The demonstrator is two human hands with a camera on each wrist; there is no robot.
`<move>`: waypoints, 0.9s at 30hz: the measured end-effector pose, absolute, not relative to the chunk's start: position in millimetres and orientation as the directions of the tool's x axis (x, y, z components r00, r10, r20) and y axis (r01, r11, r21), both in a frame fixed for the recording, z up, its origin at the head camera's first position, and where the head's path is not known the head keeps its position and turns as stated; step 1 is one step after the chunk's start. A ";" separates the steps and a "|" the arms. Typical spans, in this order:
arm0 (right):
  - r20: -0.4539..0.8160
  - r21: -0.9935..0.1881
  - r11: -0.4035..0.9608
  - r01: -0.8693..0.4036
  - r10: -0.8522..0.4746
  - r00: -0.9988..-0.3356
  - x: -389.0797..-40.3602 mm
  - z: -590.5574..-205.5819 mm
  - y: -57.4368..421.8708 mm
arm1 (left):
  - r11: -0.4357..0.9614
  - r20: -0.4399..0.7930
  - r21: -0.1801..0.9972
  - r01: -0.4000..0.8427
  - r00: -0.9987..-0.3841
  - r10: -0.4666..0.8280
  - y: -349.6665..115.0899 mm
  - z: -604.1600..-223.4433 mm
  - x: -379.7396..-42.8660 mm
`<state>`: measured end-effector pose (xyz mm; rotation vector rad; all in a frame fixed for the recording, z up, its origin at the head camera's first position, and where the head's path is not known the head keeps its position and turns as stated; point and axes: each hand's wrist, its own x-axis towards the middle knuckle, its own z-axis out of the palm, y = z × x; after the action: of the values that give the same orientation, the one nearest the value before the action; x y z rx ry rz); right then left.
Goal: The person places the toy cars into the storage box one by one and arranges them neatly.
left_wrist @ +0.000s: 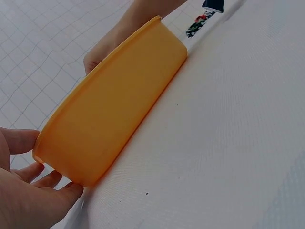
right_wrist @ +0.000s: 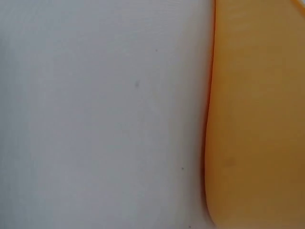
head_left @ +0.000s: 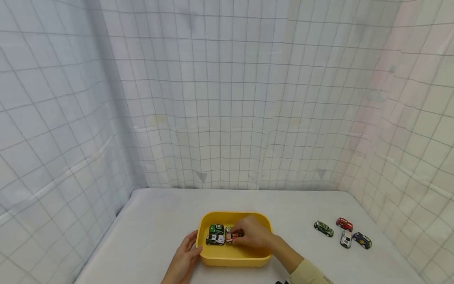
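In the head view, a yellow plastic bin [head_left: 234, 262] stands on the white table with several toy cars inside. My left hand [head_left: 185, 254] holds its left end; in the left wrist view, the thumb and fingers touch the rim and end wall. My right hand [head_left: 252, 232] reaches inside and pinches a red and white toy car [head_left: 231, 237]. Left of that car are a green toy car [head_left: 216, 229] and a white and black toy car [head_left: 214, 240]. A yellow-green toy car [head_left: 228, 228] is partly hidden behind the right hand's fingers. The right wrist view misses the hand.
On the right side of the table lie a dark green toy car [head_left: 323, 228], a red one [head_left: 344, 224], a white one [head_left: 345, 239] and a dark blue one [head_left: 362, 240]. White gridded curtains [head_left: 227, 98] surround the table at the back and sides.
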<state>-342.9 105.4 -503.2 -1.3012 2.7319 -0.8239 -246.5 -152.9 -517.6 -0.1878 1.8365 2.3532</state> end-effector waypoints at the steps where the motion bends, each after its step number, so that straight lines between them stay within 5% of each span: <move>1: 0.217 -0.454 0.514 -0.728 -0.729 -0.650 -342.4 -503.6 105.6 | -0.237 -0.187 0.952 -0.193 -0.981 0.044 -152.6 -517.4 -246.8; 11: 0.194 -0.334 0.563 -0.756 -0.744 -0.639 -344.9 -505.5 104.0 | -0.232 -0.171 0.957 -0.176 -0.984 0.038 -151.7 -515.3 -247.8; 27: 0.199 -0.362 0.561 -0.745 -0.734 -0.649 -344.2 -509.9 101.2 | -0.229 -0.197 0.953 -0.199 -0.980 0.029 -152.7 -518.2 -247.5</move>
<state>-344.2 101.2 -509.9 -1.3261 2.7974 -0.6676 -247.5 -152.7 -518.2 -0.2068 1.8519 2.3456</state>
